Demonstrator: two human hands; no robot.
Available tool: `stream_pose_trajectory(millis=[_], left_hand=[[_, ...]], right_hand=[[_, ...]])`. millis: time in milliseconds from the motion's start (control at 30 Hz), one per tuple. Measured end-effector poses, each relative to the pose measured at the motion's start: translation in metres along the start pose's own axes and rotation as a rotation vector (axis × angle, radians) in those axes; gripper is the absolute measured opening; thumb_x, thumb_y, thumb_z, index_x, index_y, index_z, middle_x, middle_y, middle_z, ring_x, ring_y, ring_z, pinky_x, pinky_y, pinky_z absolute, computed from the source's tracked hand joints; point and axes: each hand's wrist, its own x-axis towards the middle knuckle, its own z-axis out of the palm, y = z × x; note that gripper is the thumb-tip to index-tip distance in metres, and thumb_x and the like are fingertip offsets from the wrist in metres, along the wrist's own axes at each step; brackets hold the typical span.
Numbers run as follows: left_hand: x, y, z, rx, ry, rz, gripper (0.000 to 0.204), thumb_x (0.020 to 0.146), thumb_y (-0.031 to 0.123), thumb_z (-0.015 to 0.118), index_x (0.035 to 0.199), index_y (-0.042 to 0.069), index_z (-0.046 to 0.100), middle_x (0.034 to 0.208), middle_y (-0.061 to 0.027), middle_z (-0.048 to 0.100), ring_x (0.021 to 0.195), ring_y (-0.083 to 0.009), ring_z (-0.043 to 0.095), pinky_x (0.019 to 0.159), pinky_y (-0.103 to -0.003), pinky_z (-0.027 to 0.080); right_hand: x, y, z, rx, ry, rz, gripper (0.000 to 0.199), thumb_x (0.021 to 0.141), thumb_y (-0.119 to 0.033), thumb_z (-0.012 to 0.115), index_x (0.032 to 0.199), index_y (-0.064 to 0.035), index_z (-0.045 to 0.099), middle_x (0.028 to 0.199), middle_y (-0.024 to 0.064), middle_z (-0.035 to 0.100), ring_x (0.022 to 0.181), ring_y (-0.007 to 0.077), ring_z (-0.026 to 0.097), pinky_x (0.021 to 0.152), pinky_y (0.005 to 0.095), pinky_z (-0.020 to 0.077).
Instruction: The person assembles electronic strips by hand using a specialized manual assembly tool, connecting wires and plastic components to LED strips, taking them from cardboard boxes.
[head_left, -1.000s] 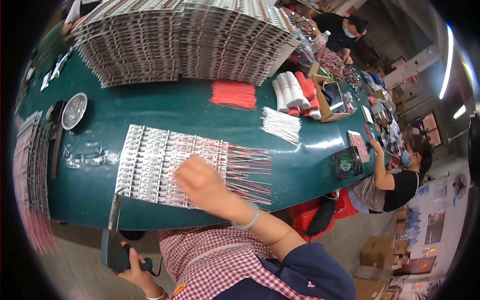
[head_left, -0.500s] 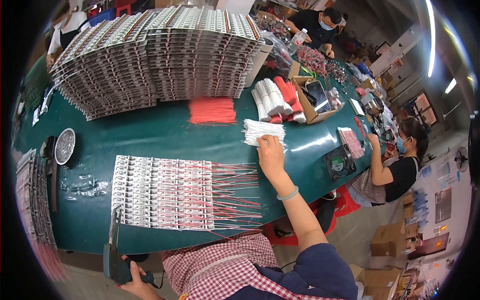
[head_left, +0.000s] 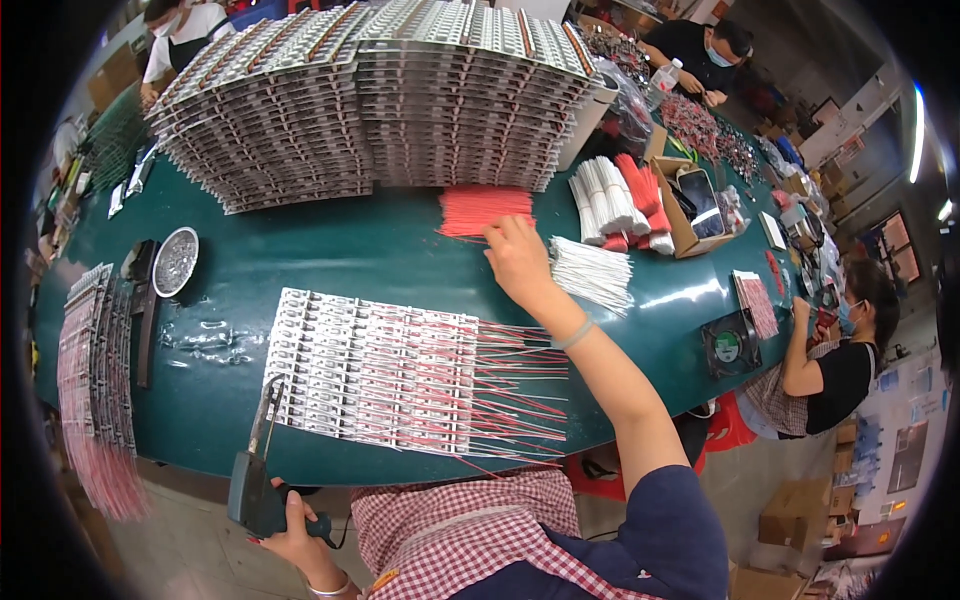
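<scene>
A second ago my right hand [head_left: 520, 260] was a blur over the white circuit-board panel [head_left: 320, 365]; half a second later I had my fingers on the white wires [head_left: 592, 272]. Now I've moved up and left, to the lower edge of the red wires [head_left: 478, 208] at upper centre. My view has swung since that half-second, sliding the table's contents rightward, and more of the co-worker [head_left: 205, 22] shows at upper left.

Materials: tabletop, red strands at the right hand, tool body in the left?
Tabletop: green, glossy, probably a plastic or rubber sheet; it throws bright reflections. Red strands: likely plastic-coated wire, thin and evenly coloured; cores don't show. Tool body: dark teal, probably moulded plastic, matte, no metallic shine.
</scene>
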Motion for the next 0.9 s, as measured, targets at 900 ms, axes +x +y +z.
stream_pose_trajectory(millis=[900], left_hand=[[0.033, -0.005, 0.005, -0.014, -0.042, 0.058, 0.032, 0.086, -0.006, 0.062, 0.117, -0.009, 0.057, 0.109, -0.0144, 0.065, 0.057, -0.0087, 0.047, 0.047, -0.023, 0.037]], right_hand=[[0.039, 0.0, 0.02, -0.054, 0.003, -0.126, 0.011, 0.076, -0.006, 0.06, 0.087, -0.0072, 0.06, 0.084, 0.0076, 0.057, 0.085, 0.0249, 0.059, 0.071, 0.0371, 0.0514]])
